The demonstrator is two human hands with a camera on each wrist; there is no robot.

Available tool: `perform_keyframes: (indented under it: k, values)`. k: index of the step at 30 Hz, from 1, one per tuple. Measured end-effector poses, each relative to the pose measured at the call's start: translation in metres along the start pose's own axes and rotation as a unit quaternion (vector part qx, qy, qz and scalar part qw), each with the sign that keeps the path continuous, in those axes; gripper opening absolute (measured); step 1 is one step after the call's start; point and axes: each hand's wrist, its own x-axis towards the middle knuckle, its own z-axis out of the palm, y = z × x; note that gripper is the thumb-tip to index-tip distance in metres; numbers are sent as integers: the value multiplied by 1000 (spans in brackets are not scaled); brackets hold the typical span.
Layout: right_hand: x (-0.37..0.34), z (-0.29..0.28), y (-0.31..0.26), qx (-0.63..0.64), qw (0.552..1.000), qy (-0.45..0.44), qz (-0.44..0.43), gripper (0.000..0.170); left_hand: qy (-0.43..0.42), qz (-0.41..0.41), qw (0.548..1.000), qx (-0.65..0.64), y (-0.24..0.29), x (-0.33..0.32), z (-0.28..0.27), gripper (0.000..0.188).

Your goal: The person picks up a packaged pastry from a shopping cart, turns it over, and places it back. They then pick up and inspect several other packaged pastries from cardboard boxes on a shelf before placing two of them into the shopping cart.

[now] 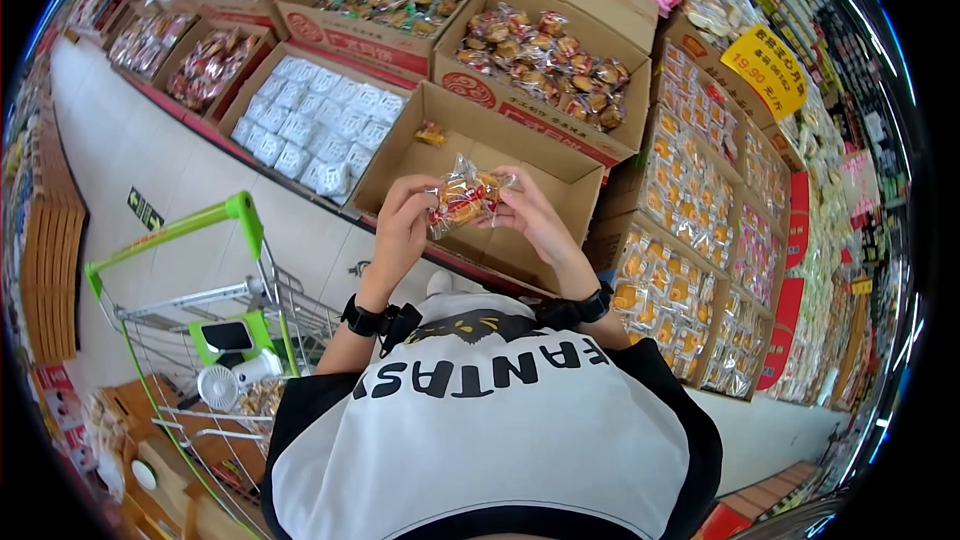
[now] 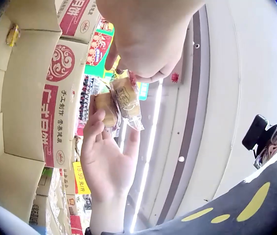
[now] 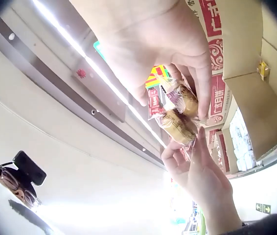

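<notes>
Carton [image 1: 572, 162] open from above, walls around; left hand [image 1: 402, 222], right hand [image 1: 535, 218], wrapped cakes [image 1: 464, 200] overhang it; yellow packet [image 1: 431, 133] inside, far left.

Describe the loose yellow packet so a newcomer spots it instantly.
Find the open cardboard box under the left hand and right hand. Near its far-left corner in the head view sits a small, shiny yellow-orange packet. It lies alone on the box floor, unlike the white packets set in rows next door.
</notes>
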Motion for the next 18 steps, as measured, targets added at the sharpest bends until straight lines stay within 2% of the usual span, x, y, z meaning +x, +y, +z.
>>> perform_keyframes:
  k: [13,18]
  values:
    - [16,49,9,-58,984,-167,32,30,95,-16,982,165,44,-51,-50,20]
    - [13,62,19,-34,978,-197,63,32,114,-23,973,197,59,-67,-56,21]
